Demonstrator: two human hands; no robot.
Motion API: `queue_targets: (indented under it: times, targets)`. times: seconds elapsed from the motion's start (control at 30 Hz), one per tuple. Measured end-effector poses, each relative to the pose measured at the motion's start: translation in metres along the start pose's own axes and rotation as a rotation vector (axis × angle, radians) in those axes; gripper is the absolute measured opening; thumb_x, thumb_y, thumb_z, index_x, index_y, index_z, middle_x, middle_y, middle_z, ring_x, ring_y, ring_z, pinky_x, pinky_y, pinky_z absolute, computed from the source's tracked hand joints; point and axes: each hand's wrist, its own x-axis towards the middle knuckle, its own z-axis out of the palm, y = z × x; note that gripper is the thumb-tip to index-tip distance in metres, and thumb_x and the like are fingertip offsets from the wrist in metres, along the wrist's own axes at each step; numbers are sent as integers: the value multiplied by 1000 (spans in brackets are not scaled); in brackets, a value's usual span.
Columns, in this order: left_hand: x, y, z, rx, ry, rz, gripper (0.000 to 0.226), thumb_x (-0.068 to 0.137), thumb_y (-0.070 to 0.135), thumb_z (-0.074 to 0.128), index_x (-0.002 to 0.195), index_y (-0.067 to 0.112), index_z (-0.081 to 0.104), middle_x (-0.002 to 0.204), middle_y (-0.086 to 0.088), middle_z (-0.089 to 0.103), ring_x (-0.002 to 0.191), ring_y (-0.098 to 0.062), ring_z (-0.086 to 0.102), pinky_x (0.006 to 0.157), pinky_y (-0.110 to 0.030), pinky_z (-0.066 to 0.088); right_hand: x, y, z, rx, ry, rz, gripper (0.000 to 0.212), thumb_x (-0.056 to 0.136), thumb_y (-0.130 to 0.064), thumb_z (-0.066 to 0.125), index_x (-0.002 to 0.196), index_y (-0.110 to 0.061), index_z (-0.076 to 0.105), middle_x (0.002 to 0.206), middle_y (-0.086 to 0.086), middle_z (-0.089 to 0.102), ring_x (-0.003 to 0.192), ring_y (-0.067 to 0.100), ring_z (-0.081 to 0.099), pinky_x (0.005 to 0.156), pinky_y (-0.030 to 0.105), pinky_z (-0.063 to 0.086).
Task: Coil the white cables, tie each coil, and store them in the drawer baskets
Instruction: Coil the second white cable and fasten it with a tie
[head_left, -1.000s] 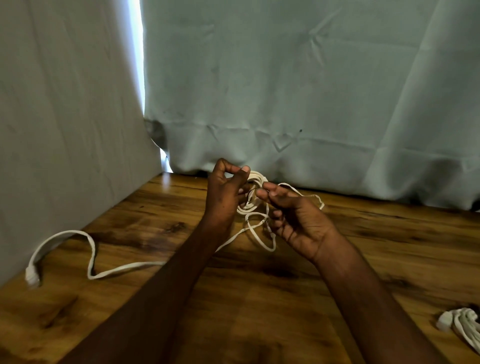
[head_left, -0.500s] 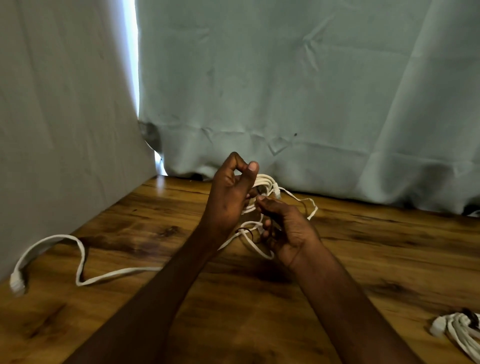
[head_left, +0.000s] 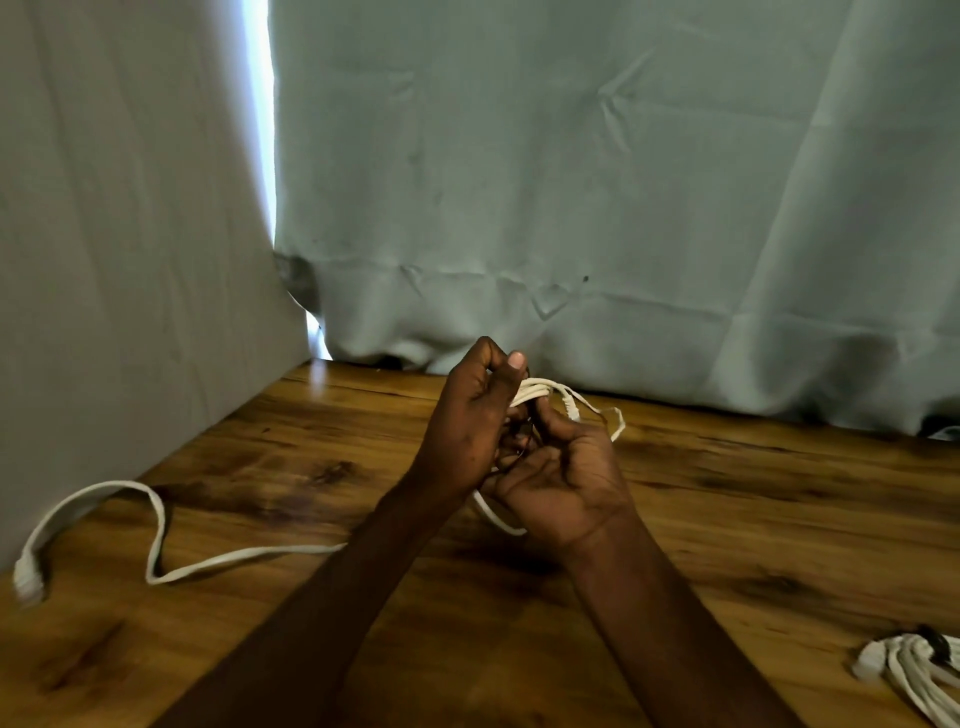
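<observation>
A flat white cable (head_left: 156, 525) trails over the wooden table (head_left: 753, 519) from its plug (head_left: 27, 579) at the far left to my hands in the middle. Several loops of it form a coil (head_left: 550, 392) held above the table. My left hand (head_left: 470, 426) grips the coil, thumb and forefinger curled over its top. My right hand (head_left: 563, 478) is curled round the coil's lower part, close against the left hand. A thin dark tie shows between the two hands. One loop (head_left: 615, 423) sticks out to the right.
A second white coil (head_left: 914, 675) with a dark tie lies at the table's right front edge. Pale curtains (head_left: 571, 208) hang along the back and left sides of the table. No drawer or basket is in view.
Both hands have come closer together round the coil, and the right hand has turned over the lower loops. The loose loops below the hands have been drawn in.
</observation>
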Motion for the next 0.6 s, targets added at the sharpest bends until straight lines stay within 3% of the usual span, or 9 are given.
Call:
queue_targets:
  times: [0.07,0.13,0.27,0.4,0.6]
  targets:
    - [1,-1,0,0,0,-35,27,107,29,53,83,18,47,69,-6,56,57,-21,49,54,-31,42,0,0,-1,28,-44,-12,24,98,-26,56,90,-10,72,76,3,61,66,17,57,82,33,45]
    - [0,-3,0,10,-9,-40,25,106,31,53,84,20,50,71,-5,58,63,-22,51,60,-39,41,1,0,-2,34,-55,-35,27,95,-34,60,88,-11,73,76,3,60,61,16,57,76,32,45]
    - [1,-5,1,60,-27,-39,25,106,35,53,96,12,54,68,-1,59,56,-15,53,49,-26,41,7,0,-2,-25,7,-96,20,93,-29,63,85,-12,69,69,1,58,62,12,50,66,28,41]
    - [1,-8,5,71,29,-88,29,106,36,52,105,7,53,63,-3,60,48,-15,53,42,-23,38,11,-1,-4,-81,-3,-120,23,101,-31,57,87,-15,67,66,-3,55,47,7,45,44,19,33]
    - [3,-8,4,25,87,-75,19,107,29,52,107,17,67,75,-13,68,43,-21,53,37,-20,40,10,4,-4,-63,-36,-122,19,99,-27,59,86,-15,66,65,-2,55,41,6,36,41,18,23]
